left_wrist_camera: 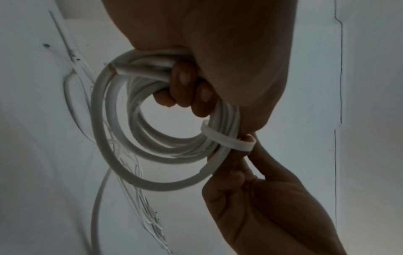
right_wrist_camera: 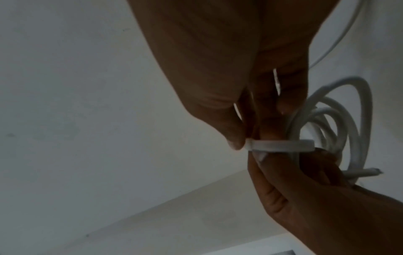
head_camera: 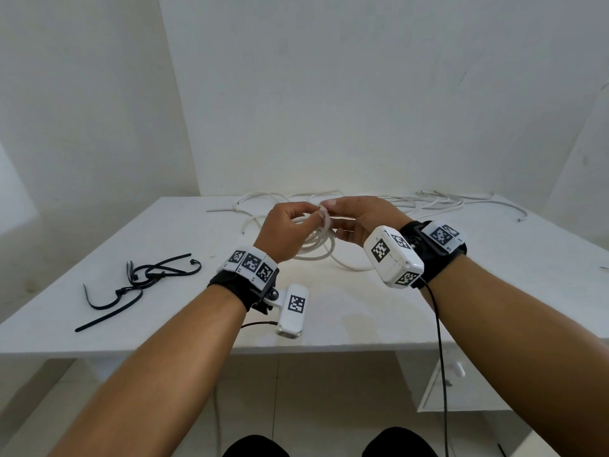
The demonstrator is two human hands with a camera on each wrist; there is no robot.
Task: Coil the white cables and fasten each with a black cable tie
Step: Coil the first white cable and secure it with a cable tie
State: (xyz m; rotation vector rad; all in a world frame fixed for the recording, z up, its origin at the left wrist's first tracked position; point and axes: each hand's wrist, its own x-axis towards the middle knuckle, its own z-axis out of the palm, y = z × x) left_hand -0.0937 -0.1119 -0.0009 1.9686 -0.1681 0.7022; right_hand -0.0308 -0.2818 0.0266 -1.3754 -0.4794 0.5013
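Observation:
Above the white table [head_camera: 164, 232], my left hand [head_camera: 309, 222] grips a coil of white cable [head_camera: 316, 249], fingers curled through its middle. The left wrist view shows those fingers [left_wrist_camera: 185, 86] wrapped round the coil [left_wrist_camera: 122, 155]. My right hand [head_camera: 329, 209] pinches a white strand [left_wrist_camera: 229, 143] that crosses over the bundle beside my left thumb. In the right wrist view, thumb and finger of my right hand [right_wrist_camera: 250, 141] hold that strand [right_wrist_camera: 346, 145] taut across the coil [right_wrist_camera: 353, 120]. Several black cable ties [head_camera: 141, 278] lie on the table to the left, untouched.
More loose white cables [head_camera: 428, 204] sprawl along the table's back edge by the wall. A tail of cable [head_camera: 346, 263] trails from the coil onto the table. A white drawer unit [head_camera: 461, 390] stands under the table at the right.

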